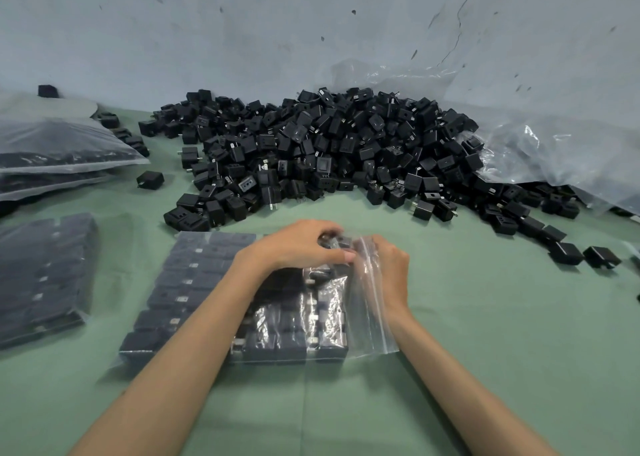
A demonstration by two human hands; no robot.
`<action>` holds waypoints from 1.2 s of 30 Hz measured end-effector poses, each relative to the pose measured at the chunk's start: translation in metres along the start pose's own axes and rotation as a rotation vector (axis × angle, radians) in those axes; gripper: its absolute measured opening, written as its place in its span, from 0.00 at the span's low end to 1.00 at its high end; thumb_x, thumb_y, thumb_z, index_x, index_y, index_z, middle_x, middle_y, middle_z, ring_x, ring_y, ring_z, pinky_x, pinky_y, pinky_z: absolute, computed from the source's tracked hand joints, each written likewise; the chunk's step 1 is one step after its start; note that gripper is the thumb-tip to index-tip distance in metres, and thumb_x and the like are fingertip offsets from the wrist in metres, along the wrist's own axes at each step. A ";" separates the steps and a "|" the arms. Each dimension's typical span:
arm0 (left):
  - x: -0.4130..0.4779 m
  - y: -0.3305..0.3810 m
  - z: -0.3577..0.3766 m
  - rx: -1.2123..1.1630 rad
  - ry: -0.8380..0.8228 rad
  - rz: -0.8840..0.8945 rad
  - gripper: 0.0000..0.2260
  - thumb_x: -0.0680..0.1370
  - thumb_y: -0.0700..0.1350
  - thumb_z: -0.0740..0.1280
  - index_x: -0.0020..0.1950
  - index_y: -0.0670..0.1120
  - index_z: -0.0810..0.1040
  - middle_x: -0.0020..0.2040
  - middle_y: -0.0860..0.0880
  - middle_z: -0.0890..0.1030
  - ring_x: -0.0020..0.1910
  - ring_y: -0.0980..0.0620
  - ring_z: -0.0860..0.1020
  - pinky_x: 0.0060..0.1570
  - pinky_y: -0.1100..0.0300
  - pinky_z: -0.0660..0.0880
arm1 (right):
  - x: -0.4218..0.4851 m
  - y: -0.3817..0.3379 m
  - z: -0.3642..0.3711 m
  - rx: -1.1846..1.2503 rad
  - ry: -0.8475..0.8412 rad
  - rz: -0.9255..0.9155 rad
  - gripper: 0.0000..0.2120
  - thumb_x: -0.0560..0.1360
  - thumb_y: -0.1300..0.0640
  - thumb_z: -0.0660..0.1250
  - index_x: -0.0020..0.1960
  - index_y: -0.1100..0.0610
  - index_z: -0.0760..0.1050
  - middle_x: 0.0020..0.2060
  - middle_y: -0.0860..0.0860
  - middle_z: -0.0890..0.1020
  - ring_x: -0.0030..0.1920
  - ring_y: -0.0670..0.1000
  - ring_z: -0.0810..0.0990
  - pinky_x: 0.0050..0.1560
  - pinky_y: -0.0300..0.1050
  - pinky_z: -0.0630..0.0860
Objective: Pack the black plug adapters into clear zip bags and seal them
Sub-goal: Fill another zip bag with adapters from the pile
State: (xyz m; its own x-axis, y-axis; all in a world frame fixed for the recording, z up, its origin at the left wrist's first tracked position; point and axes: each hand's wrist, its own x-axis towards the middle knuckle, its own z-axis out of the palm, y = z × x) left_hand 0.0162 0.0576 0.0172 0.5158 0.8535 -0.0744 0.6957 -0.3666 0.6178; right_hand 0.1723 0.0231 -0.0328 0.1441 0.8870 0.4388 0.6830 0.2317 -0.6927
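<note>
Step, I judge: filling the last row | left hand [298, 248] curls round a plug adapter [334, 241] at the mouth of the zip bag [325, 317], frame centre | right hand [389, 265] pinches its lip, likely to keep it open | loose pile [311, 151] upper centre, within reach.

Brightness: fairly bright, even, with a cool grey-green cast.
Light source: diffuse, from overhead; no lamp in view.
Shadows: soft and thin, under the forearms [194, 345] and along the foot of the adapter pile [329, 151].
Glare: white glints on the loose plastic sheet [540, 151] at right and on the zip bag [370, 317].
Sharpness: the pile's middle is crispest.
Blur: the left bags [45, 272] look smeared and hazy, and the wall [242, 40] is soft.
Distortion: a wide-angle bend makes the table [485, 351] curve at its far edge and stretches the forearms towards the bottom.
</note>
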 end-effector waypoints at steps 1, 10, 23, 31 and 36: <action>0.000 -0.001 0.001 -0.021 0.015 0.011 0.26 0.74 0.61 0.68 0.68 0.50 0.72 0.62 0.54 0.75 0.56 0.57 0.73 0.51 0.66 0.68 | 0.000 0.001 0.000 -0.019 0.000 -0.013 0.04 0.72 0.63 0.71 0.39 0.61 0.81 0.29 0.54 0.80 0.30 0.56 0.79 0.33 0.56 0.77; 0.004 -0.009 0.007 -0.167 0.124 0.075 0.19 0.73 0.53 0.72 0.62 0.52 0.77 0.50 0.63 0.78 0.49 0.68 0.75 0.53 0.71 0.71 | -0.005 -0.015 -0.008 -0.041 0.051 -0.232 0.10 0.71 0.71 0.68 0.36 0.60 0.83 0.20 0.59 0.74 0.21 0.56 0.72 0.24 0.53 0.74; 0.032 -0.004 -0.040 -0.274 -0.203 -0.139 0.23 0.82 0.59 0.48 0.62 0.49 0.78 0.63 0.50 0.78 0.62 0.51 0.73 0.57 0.58 0.68 | -0.009 -0.018 0.002 0.004 0.050 -0.358 0.10 0.67 0.74 0.70 0.46 0.66 0.82 0.36 0.59 0.83 0.33 0.50 0.79 0.35 0.42 0.80; 0.062 -0.013 -0.022 -0.149 -0.289 -0.056 0.20 0.80 0.56 0.62 0.31 0.54 0.83 0.28 0.60 0.78 0.27 0.64 0.72 0.40 0.65 0.67 | -0.008 -0.020 -0.002 -0.079 0.096 -0.372 0.09 0.68 0.73 0.68 0.43 0.63 0.81 0.28 0.52 0.77 0.27 0.45 0.70 0.28 0.34 0.69; 0.077 -0.006 -0.012 -0.072 -0.245 -0.034 0.21 0.80 0.52 0.62 0.28 0.48 0.66 0.22 0.59 0.69 0.23 0.60 0.67 0.36 0.67 0.66 | -0.007 -0.023 0.001 -0.109 -0.042 -0.332 0.05 0.72 0.70 0.65 0.40 0.64 0.78 0.28 0.54 0.75 0.27 0.49 0.69 0.32 0.39 0.68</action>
State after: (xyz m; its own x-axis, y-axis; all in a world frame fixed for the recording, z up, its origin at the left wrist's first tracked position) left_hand 0.0454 0.1295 0.0169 0.6047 0.7461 -0.2785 0.6817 -0.3042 0.6654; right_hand 0.1555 0.0123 -0.0204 -0.1269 0.7866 0.6043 0.7604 0.4684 -0.4500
